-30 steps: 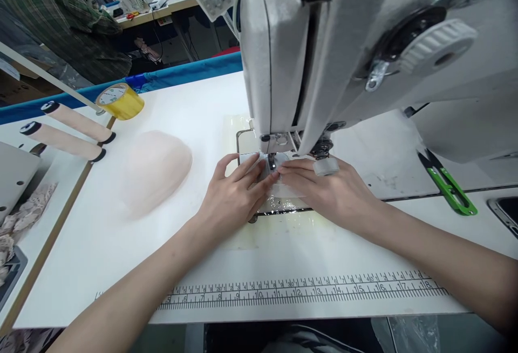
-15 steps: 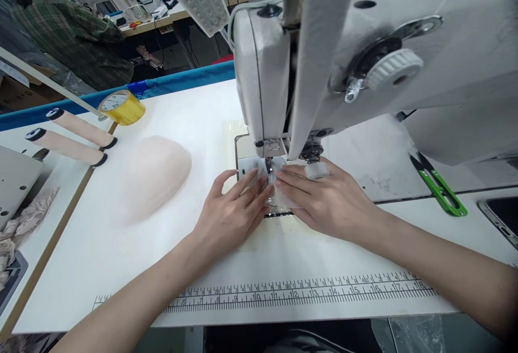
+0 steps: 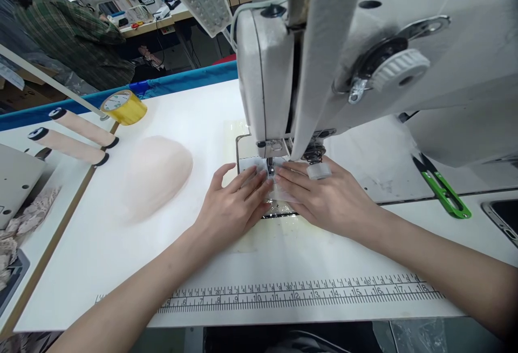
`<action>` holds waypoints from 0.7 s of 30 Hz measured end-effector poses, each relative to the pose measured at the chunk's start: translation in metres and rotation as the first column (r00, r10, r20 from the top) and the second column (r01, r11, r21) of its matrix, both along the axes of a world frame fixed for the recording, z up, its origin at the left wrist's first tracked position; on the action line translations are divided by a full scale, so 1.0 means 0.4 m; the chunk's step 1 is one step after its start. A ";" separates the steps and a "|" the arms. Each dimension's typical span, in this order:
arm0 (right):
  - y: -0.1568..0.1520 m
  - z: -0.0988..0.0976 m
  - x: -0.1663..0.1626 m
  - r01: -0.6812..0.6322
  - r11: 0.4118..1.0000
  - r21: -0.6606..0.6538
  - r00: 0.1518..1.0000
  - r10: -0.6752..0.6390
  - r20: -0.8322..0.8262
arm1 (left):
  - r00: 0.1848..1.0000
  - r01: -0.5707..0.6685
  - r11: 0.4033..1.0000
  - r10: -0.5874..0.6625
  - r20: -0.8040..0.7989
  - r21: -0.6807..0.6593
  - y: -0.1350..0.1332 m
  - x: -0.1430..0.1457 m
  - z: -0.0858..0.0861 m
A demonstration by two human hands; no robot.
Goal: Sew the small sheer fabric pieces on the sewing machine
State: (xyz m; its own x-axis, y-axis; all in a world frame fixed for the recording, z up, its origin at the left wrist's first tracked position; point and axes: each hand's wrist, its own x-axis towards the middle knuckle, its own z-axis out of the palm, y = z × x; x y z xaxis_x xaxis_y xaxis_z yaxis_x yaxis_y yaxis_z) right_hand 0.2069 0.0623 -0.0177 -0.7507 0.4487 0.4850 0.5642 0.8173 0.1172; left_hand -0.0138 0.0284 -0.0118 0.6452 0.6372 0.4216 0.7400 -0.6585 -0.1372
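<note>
A small piece of thin, whitish sheer fabric lies on the needle plate of a white sewing machine, beneath its presser foot. My left hand rests palm down on the left of it, fingers stretched toward the foot and thumb apart. From the right, my right hand lies flat with its fingertips on the fabric close to the foot. Both hands hide much of the piece. A pale pink moulded cup sits on the table to the left of my left hand.
Green thread snips and a phone lie at right. At left are a yellow tape roll and two thread cones. A printed ruler runs along the front edge. A person in a plaid shirt is beyond the blue edge.
The fabric has slid slightly away from me under the foot, baring more of the metal plate in front. My hands stay beside the foot, nearly unmoved. The view has shifted a little.
</note>
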 end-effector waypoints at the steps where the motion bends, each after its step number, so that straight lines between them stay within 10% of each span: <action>1: 0.001 0.000 -0.001 0.005 1.000 0.008 1.000 -0.005 0.003 | 1.000 -0.002 1.000 0.002 0.000 0.000 0.001 0.000 0.000; 21: 0.019 -0.008 -0.003 0.031 0.999 -0.018 0.997 -0.029 0.067 | 1.000 -0.017 1.000 0.017 -0.003 -0.023 0.021 -0.006 -0.005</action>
State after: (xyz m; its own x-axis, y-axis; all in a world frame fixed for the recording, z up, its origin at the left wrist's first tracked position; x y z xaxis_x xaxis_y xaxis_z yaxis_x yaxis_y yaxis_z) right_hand 0.2059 0.0700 -0.0209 -0.7672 0.4802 0.4252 0.5799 0.8026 0.1398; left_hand -0.0162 0.0367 -0.0137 0.6355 0.6575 0.4047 0.7506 -0.6490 -0.1243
